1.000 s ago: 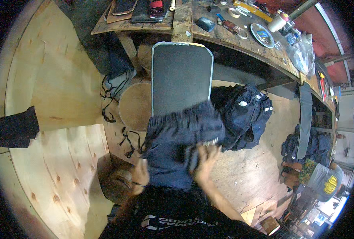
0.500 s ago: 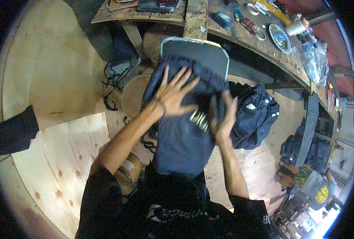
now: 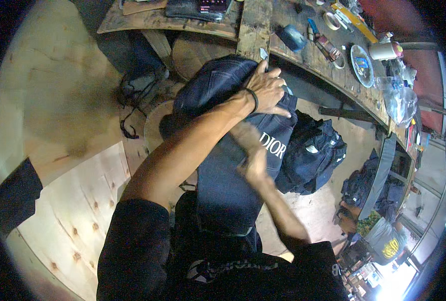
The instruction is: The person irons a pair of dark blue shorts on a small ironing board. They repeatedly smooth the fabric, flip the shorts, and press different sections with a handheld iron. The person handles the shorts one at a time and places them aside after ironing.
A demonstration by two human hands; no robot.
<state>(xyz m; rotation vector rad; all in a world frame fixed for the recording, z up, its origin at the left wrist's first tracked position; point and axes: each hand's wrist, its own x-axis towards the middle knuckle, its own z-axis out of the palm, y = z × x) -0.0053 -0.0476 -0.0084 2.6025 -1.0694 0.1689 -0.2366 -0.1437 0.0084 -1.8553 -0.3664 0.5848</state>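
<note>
Dark navy elastic-waist pants (image 3: 223,185) with white printed lettering lie stretched along a flat board in front of me, and the board is mostly hidden under the cloth. My left hand (image 3: 269,93) reaches across to the far right end. Its fingers curl over the pants' edge near the waistband, with the thumb apart on the cloth. Lower down, my right hand (image 3: 253,158) is over the middle of the pants, left of the lettering; motion blurs its fingers. A loose fold with a stitched pocket bulges at the far left of the garment.
Another dark garment pile (image 3: 313,155) sits just right of the board. Beyond stands a worn wooden workbench (image 3: 255,35) with tape rolls, a plate (image 3: 362,65) and a plastic bag (image 3: 401,105). Plywood sheets (image 3: 72,210) are at left. Another person (image 3: 383,241) is at far right.
The far end of the board, bare before, is now covered by a fold of the pants. My left hand has moved right and away to the edge; my right hand has come left and nearer.
</note>
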